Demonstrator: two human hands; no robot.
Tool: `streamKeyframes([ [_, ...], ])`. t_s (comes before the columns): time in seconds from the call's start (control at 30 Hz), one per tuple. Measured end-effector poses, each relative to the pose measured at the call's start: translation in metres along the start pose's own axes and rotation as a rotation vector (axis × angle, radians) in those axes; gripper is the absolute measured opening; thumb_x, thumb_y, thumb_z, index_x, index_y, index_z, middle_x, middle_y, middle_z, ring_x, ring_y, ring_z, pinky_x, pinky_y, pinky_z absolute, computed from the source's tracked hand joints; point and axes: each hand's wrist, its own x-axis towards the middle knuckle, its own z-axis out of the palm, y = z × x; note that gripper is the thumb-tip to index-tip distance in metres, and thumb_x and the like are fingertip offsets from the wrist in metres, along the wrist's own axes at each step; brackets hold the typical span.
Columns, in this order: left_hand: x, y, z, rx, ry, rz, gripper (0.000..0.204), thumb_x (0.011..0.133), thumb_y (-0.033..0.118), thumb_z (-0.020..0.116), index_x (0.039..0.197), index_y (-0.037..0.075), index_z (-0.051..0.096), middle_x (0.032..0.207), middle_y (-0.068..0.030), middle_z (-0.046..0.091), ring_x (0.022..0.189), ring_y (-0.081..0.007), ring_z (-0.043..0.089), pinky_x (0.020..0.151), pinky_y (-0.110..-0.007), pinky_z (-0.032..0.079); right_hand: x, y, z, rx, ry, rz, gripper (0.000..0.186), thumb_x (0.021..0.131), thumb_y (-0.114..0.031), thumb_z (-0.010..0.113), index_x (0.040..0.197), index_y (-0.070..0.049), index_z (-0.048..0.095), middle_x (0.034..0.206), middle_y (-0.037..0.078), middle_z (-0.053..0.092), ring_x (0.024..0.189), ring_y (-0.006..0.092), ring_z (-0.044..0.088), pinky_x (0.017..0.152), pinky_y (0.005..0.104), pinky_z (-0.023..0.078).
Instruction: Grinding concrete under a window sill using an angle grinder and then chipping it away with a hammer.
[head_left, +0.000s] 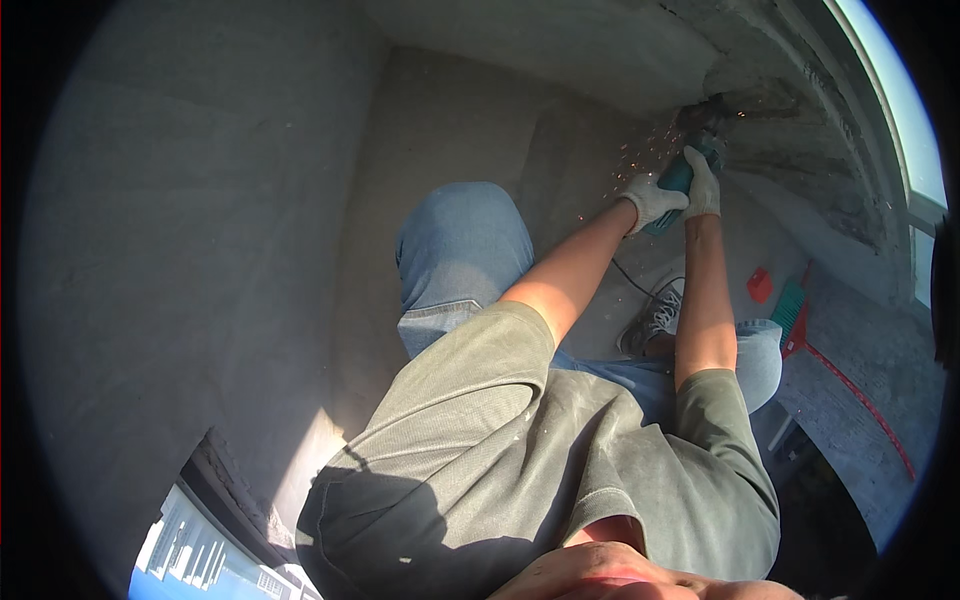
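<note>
I hold a teal angle grinder (678,170) with both hands, each in an off-white knit glove. My left hand (650,200) is closed on the lower part of the body, and my right hand (701,182) grips it nearer the head. The grinder's dark head (708,115) is at a rough, darkened patch of concrete (762,112) below the window frame, with orange sparks flying around it. The disc's exact contact is too small to make out. A black cord (630,275) runs down from the tool past my shoe.
Concrete walls (220,200) enclose me on a bare concrete floor (390,160). My bent knee (455,240) and sneaker (648,325) are below. A red object (759,285), green brush (789,308) and red handle (850,385) lie right. A window (905,110) curves along the right; a blue-white object (180,550) is lower left.
</note>
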Motion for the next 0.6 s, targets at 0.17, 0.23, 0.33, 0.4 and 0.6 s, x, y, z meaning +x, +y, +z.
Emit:
streamKeyframes([
  [0.17, -0.002, 0.001, -0.001, 0.053, -0.012, -0.040, 0.044, 0.073, 0.027, 0.080, 0.106, -0.001, 0.071, 0.091, -0.0096, 0.071, 0.077, -0.0185, 0.069, 0.067, -0.035, 0.057, -0.003, -0.001, -0.001, 0.002, -0.037, 0.067, 0.039, 0.082, -0.023, 0.080, 0.111, -0.002, 0.065, 0.093, 0.009, 0.066, 0.078, 0.0224, 0.066, 0.069, 0.0375, 0.056],
  [0.23, -0.002, 0.001, -0.002, 0.057, 0.012, -0.037, 0.047, 0.069, 0.028, 0.082, 0.105, -0.001, 0.073, 0.092, -0.0111, 0.072, 0.078, -0.0195, 0.070, 0.070, -0.035, 0.057, -0.004, -0.001, 0.000, -0.009, -0.035, 0.073, 0.044, 0.080, -0.023, 0.080, 0.114, -0.001, 0.064, 0.096, 0.009, 0.066, 0.079, 0.0228, 0.066, 0.069, 0.0377, 0.056],
  [0.33, -0.001, -0.002, -0.002, 0.127, 0.027, -0.023, 0.049, 0.068, 0.030, 0.082, 0.105, -0.001, 0.073, 0.092, -0.0121, 0.072, 0.079, -0.0205, 0.070, 0.072, -0.036, 0.057, -0.008, -0.001, 0.001, 0.021, -0.048, 0.070, 0.044, 0.081, -0.023, 0.080, 0.114, 0.000, 0.064, 0.095, 0.010, 0.066, 0.079, 0.0230, 0.067, 0.069, 0.0378, 0.056],
  [0.4, 0.001, -0.003, -0.002, 0.205, 0.040, -0.004, 0.049, 0.070, 0.031, 0.080, 0.106, -0.003, 0.071, 0.092, -0.0116, 0.071, 0.079, -0.0206, 0.069, 0.071, -0.036, 0.057, -0.010, 0.001, 0.002, 0.029, -0.009, 0.032, 0.043, 0.081, -0.023, 0.080, 0.114, 0.000, 0.064, 0.095, 0.010, 0.066, 0.078, 0.0231, 0.067, 0.069, 0.0379, 0.056],
  [0.6, -0.003, -0.007, -0.004, 0.164, 0.053, -0.075, 0.054, 0.070, 0.033, 0.080, 0.107, -0.004, 0.071, 0.093, -0.0133, 0.072, 0.082, -0.0223, 0.071, 0.073, -0.036, 0.057, -0.012, 0.005, 0.004, 0.026, -0.027, 0.131, 0.041, 0.081, -0.024, 0.080, 0.112, -0.001, 0.065, 0.091, 0.010, 0.066, 0.076, 0.0232, 0.066, 0.068, 0.0384, 0.055],
])
